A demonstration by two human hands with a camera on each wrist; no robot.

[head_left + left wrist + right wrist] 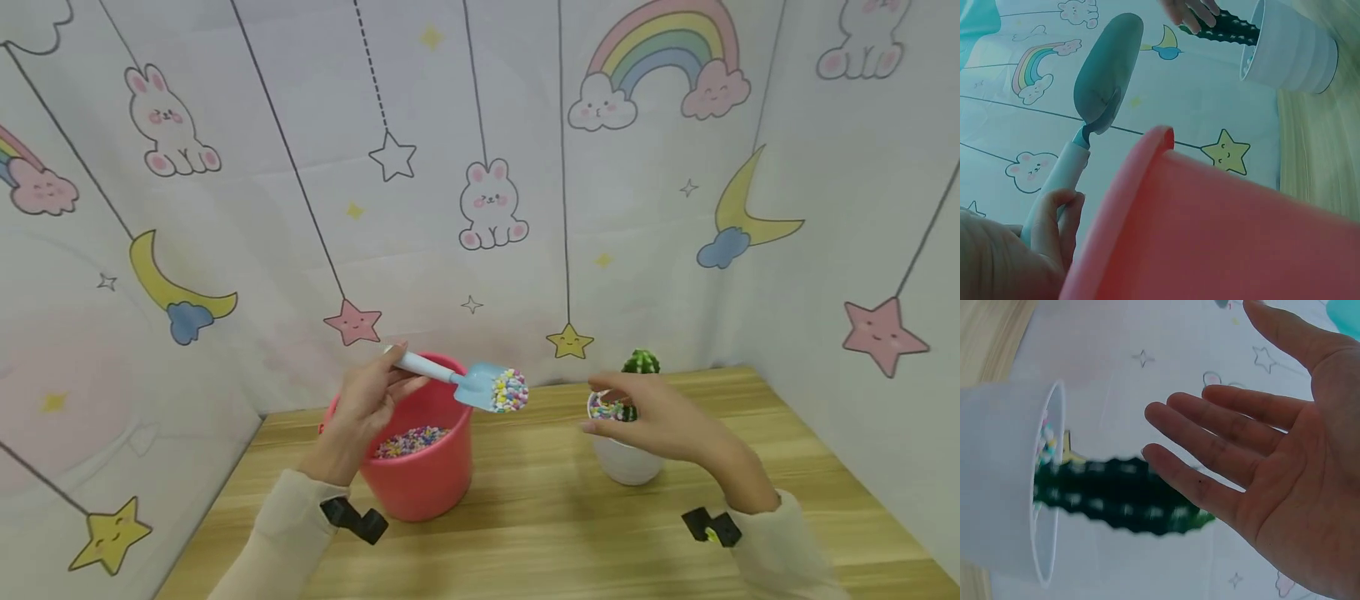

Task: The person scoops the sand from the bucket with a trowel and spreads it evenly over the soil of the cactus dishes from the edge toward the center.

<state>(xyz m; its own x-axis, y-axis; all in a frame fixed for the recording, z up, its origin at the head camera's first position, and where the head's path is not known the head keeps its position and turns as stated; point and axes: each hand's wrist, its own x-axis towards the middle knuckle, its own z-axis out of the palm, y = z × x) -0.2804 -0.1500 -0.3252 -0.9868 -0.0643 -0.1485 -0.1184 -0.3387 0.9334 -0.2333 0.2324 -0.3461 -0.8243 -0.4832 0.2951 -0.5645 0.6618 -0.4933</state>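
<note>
My left hand (366, 398) grips the white handle of a small light-blue trowel (474, 387), held over the rim of a red bucket (429, 490). Colourful pebbles (512, 392) are heaped on the trowel's blade. More multicoloured pebbles (411, 442) lie inside the bucket. To the right, a green cactus (1116, 494) stands in a white pot (628, 463) with similar pebbles round its base. My right hand (663, 418) is beside the cactus, fingers extended and palm showing in the right wrist view, with nothing held. In the head view this hand covers part of the cactus and pot.
Bucket and pot stand apart on a wood-grain table (525, 500). Behind and at both sides hangs a pale cloth backdrop (420, 250) printed with rabbits, stars, moons and rainbows, close to the table's back edge.
</note>
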